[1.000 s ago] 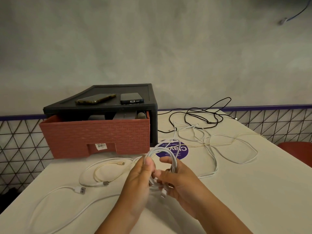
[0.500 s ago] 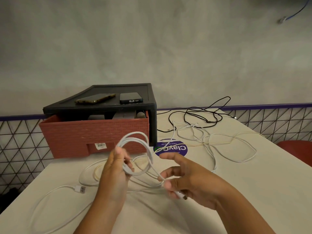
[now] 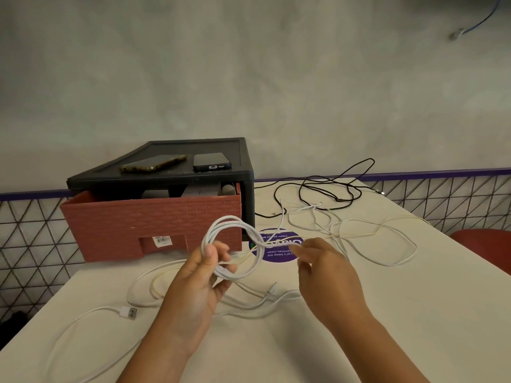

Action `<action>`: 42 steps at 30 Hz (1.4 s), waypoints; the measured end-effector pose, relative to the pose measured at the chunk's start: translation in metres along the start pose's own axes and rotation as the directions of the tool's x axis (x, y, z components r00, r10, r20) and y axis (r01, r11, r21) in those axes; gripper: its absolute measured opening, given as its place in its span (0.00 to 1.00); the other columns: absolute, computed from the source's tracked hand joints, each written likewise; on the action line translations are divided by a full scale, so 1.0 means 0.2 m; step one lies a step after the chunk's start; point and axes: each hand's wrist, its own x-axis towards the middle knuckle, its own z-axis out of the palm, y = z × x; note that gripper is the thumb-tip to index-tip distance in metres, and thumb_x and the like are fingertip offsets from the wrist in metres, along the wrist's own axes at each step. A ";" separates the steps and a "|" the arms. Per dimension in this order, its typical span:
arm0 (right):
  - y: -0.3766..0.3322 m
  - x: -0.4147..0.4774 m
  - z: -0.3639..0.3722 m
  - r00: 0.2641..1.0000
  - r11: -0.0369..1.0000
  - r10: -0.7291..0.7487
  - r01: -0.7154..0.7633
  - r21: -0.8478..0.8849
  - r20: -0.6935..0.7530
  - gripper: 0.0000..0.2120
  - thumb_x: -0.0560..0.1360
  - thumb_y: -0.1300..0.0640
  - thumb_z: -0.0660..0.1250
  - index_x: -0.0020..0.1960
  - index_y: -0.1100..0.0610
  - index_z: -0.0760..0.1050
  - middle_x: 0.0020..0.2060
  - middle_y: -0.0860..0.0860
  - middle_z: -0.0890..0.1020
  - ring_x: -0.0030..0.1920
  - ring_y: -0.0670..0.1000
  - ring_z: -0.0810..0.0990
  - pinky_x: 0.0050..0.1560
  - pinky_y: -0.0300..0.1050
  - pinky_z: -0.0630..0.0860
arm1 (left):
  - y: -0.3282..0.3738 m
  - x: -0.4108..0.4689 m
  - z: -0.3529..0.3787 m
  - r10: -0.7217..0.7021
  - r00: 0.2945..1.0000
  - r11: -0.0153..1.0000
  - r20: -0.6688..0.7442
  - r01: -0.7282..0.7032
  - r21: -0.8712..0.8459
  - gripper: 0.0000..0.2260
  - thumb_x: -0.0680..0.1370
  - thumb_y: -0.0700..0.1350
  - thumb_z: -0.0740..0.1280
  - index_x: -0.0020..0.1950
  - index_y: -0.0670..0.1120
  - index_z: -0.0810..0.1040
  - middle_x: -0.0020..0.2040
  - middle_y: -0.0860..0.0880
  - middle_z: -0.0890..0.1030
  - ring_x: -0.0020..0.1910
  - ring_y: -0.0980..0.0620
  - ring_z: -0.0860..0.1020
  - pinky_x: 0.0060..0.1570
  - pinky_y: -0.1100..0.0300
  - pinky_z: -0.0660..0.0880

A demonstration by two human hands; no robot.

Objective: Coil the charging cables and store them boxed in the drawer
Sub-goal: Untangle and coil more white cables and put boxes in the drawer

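Note:
My left hand (image 3: 197, 283) grips a coiled white cable (image 3: 233, 225), the loop standing above the table in front of the red drawer (image 3: 149, 225). To its right, my right hand (image 3: 323, 269) pinches the loose tail of that same cable near the coil. The drawer is pulled partly out of its black cabinet (image 3: 177, 179), and grey boxes show inside it. Another white cable (image 3: 91, 313) with a USB plug lies loose on the table at the left. More white cables (image 3: 367, 230) and a black cable (image 3: 326, 189) sprawl at the right rear.
Two phones (image 3: 211, 161) lie on the cabinet's top. A round purple sticker (image 3: 279, 254) is on the beige table (image 3: 414, 313). A wire-mesh railing runs behind the table, and a red seat (image 3: 486, 241) stands off its right edge.
My left hand lifted the coil up and left in front of the drawer, then settled slightly right. My right hand let the plug end drop and now pinches the tail by the coil.

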 end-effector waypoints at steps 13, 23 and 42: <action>0.00 0.01 -0.01 0.967 0.850 0.236 -0.255 0.461 0.099 0.18 0.75 0.60 0.64 0.64 0.48 0.75 0.59 0.47 0.79 0.53 0.44 0.75 0.50 0.32 0.70 | 0.01 0.01 0.02 -0.060 0.994 0.968 -0.086 0.037 -0.247 0.07 0.71 0.49 0.68 0.39 0.46 0.78 0.33 0.50 0.79 0.38 0.54 0.83 0.33 0.62 0.79; -0.09 -0.02 0.06 0.928 0.002 0.114 -0.356 0.934 0.354 0.11 0.70 0.71 0.68 0.51 0.62 0.78 0.40 0.55 0.81 0.40 0.49 0.81 0.40 0.36 0.78 | -0.07 -0.04 0.09 -0.091 0.996 0.990 -0.002 0.090 0.104 0.09 0.77 0.31 0.60 0.45 0.43 0.75 0.34 0.50 0.81 0.36 0.57 0.81 0.38 0.67 0.78; -0.12 -0.08 0.18 0.977 0.901 0.110 -0.176 0.397 0.185 0.12 0.69 0.53 0.68 0.42 0.52 0.63 0.35 0.46 0.75 0.36 0.48 0.73 0.36 0.40 0.67 | -0.01 -0.06 0.13 -0.110 0.981 0.990 -0.161 0.123 0.068 0.18 0.69 0.58 0.61 0.31 0.46 0.61 0.20 0.54 0.56 0.18 0.58 0.53 0.21 0.64 0.52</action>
